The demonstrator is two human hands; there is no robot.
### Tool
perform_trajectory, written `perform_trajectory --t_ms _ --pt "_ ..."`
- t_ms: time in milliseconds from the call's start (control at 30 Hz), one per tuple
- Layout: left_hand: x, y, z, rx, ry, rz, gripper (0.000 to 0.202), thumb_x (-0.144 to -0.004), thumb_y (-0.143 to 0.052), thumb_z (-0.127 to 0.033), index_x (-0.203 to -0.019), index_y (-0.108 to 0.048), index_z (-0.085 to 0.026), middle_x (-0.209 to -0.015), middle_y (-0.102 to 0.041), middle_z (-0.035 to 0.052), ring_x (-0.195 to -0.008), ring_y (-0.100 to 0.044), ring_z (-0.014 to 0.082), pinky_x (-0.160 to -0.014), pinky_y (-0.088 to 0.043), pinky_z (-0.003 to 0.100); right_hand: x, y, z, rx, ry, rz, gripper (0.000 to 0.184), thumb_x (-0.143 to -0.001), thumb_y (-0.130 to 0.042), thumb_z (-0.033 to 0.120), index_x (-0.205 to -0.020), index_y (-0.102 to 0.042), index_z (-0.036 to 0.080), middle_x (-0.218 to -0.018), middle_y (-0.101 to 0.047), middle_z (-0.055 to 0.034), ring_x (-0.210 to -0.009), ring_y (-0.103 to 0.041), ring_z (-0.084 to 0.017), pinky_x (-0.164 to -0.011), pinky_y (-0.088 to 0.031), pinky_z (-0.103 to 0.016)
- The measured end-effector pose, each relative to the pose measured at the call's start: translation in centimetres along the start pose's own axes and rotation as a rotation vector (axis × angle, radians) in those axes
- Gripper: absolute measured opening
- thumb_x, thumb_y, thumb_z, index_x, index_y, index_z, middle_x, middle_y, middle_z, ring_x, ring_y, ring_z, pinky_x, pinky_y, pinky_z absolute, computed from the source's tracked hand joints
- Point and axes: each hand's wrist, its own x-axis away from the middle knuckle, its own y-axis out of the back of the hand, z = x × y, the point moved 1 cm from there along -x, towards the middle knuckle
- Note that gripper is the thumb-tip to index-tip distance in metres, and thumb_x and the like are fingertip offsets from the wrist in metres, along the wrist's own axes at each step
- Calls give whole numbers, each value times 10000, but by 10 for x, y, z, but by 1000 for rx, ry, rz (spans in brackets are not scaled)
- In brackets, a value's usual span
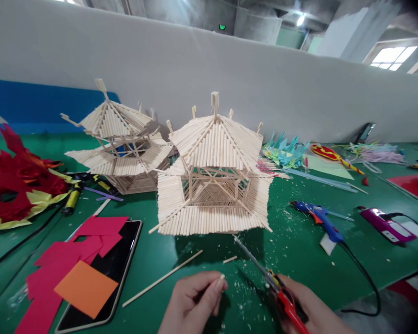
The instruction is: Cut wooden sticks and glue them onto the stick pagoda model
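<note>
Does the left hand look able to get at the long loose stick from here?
Probably yes: the long loose stick lies near the left hand with nothing across it, though that hand pinches a pale stick tip.

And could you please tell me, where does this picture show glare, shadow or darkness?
Head view: the window looks washed out and the ceiling lamp glares; head view: a soft shadow below the near stick pavilion, a narrower one beside the red-handled tool; head view: the top-right corner falls to black.

Bright window (393, 58), glowing ceiling lamp (301, 20), dark corner
</note>
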Motion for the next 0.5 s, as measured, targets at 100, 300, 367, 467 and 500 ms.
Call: perform_trajectory --t_ms 100,300,367,467,500 --pt "-1 1 -1 106 39 -7 345 -774 -528 -380 -516 -521 -152 -480 -446 -45 -450 -347 77 -451 -245 199 -6 4 2 215 -63 -96 169 -682 -523 237 -833 -588 199 -686 -650 -16 -693 -611 -198 -590 -470 -250" --pt "-9 -2 8 387 106 -6 238 -702 -636 -383 -698 -663 -147 -506 -574 -25 -405 -385 44 -436 -253 177 -10 21 -28 651 -208 -232 158 -747 -459 318 -854 -519 218 -812 -648 -51 -733 -626 -232 -631 -474 -319" --pt "-12 -2 11 456 136 34 271 -666 -662 -419 -719 -679 -154 -508 -602 -13 -390 -411 42 -425 -258 175 -9 28 -43 705 -174 -262 230 -747 -453 305 -944 -517 205 -902 -643 -72 -813 -626 -243 -685 -483 -335" --pt "-14 -1 12 511 156 79 310 -635 -675 -459 -718 -690 -161 -502 -617 0 -389 -435 49 -420 -272 177 -9 40 -63 771 -73 -324 355 -724 -479 295 -1055 -517 173 -1009 -623 -107 -895 -612 -248 -763 -487 -351" --pt "-14 -1 11 508 160 87 306 -632 -681 -456 -712 -693 -161 -498 -614 1 -401 -439 51 -429 -284 177 -9 44 -68 795 -41 -353 390 -710 -500 304 -1073 -525 163 -1028 -619 -118 -908 -607 -256 -778 -487 -363"
